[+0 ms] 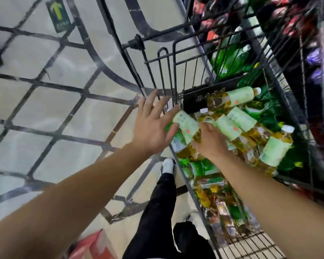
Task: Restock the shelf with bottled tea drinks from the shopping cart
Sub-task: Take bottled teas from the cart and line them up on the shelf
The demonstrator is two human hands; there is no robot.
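Both arms stretch forward over the shopping cart [180, 53]. Left hand [153, 122] is spread wide, thumb touching a pale-green-labelled tea bottle [185, 126] at the cart's near wall. Right hand [209, 141], palm down, rests on the piled tea bottles [251, 120]; whether its fingers grip one cannot be told.

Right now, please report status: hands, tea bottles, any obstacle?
Left hand open, fingers against one tea bottle. Right hand on the bottle pile, grip hidden. Cart wire side close by.

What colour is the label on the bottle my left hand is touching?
Pale green, on the bottle under the left hand; head view.
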